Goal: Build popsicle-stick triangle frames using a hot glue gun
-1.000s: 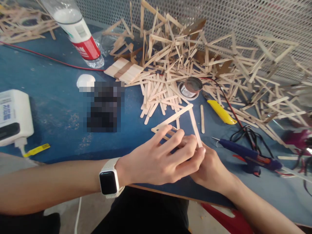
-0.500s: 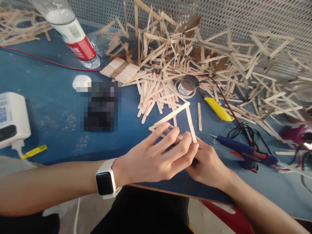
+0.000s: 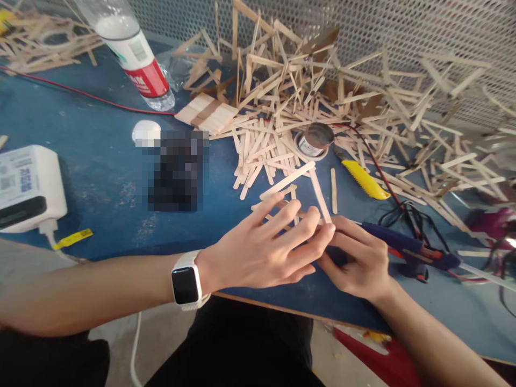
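Note:
A frame of joined wooden craft sticks (image 3: 321, 198) is tilted up over the table, its lower part hidden behind fingers. My right hand (image 3: 360, 260) is closed in a pinch at its near right corner. Over the frame's near side lies my left hand (image 3: 253, 250), palm down with fingers spread; the index fingertip touches that same corner and the thumb stands apart. Just beyond the frame is a heap of loose craft sticks (image 3: 258, 145). A single craft stick (image 3: 334, 191) lies to its right. The glue gun (image 3: 407, 244) rests beside my right hand, its tip partly behind the fingers.
A yellow utility knife (image 3: 366, 180) and a small open tin (image 3: 317, 141) are near the heap. Joined sticks (image 3: 290, 70) pile against the perforated panel (image 3: 403, 27). Leftward are a bottle (image 3: 149, 80), a white case (image 3: 146, 133), a blurred dark object (image 3: 177, 172) and a white charger (image 3: 32, 188).
The view has shifted slightly, so things sit a little further right. My right hand has shifted its grip on the corner, and more of its fingers and thumb show.

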### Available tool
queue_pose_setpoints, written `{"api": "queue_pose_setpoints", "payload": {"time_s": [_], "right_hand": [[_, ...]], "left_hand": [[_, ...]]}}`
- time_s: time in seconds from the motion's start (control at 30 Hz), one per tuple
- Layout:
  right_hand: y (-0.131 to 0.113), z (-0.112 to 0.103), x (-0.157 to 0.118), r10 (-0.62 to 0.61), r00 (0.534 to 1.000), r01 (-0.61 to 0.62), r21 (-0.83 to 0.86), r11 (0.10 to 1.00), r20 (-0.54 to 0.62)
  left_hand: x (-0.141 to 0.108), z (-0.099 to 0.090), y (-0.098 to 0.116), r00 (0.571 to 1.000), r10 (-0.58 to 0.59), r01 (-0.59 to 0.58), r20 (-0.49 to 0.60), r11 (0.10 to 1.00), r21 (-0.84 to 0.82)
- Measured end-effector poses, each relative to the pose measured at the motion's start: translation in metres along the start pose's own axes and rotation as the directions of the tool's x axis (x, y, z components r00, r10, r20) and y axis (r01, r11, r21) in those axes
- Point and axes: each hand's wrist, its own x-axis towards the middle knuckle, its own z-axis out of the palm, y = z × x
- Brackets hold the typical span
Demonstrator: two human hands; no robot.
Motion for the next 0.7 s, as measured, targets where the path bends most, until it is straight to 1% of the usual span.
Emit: {"api": "queue_pose_setpoints", "payload": {"time_s": [0.07, 0.13, 0.27, 0.33, 0.43, 0.57, 0.7], "right_hand": [[0.001, -0.002, -0.001, 0.002, 1.0, -0.002, 0.01, 1.0, -0.019], [0.0, -0.002, -0.002, 0.035, 0.999, -0.035, 0.018, 0.999, -0.019], [-0.01, 0.0, -0.009, 0.17, 0.985, -0.169, 0.03, 0.985, -0.023], [-0.016, 0.001, -0.014, 0.268, 0.962, -0.267, 0.035, 0.963, -0.042], [-0.022, 0.002, -0.021, 0.394, 0.916, -0.391, 0.053, 0.919, -0.074], [-0.02, 0.004, -0.024, 0.453, 0.884, -0.445, 0.087, 0.891, -0.116], [-0.016, 0.007, -0.023, 0.499, 0.859, -0.482, 0.146, 0.864, -0.116]], "left_hand": [[0.0, -0.001, -0.001, 1.0, 0.004, -0.004, 0.019, 1.0, 0.007], [0.0, -0.001, -0.001, 1.0, 0.011, -0.011, 0.024, 1.0, 0.011], [0.0, 0.002, 0.0, 1.0, -0.016, 0.016, -0.015, 1.0, -0.004], [0.0, 0.004, 0.0, 0.999, -0.029, 0.029, -0.026, 1.0, -0.012], [0.0, 0.004, 0.001, 1.0, -0.005, 0.005, -0.029, 1.0, 0.001], [0.0, 0.004, 0.001, 0.999, -0.003, 0.004, -0.041, 1.0, 0.015], [0.0, 0.007, 0.002, 0.997, -0.004, 0.007, -0.073, 0.999, 0.033]]}}
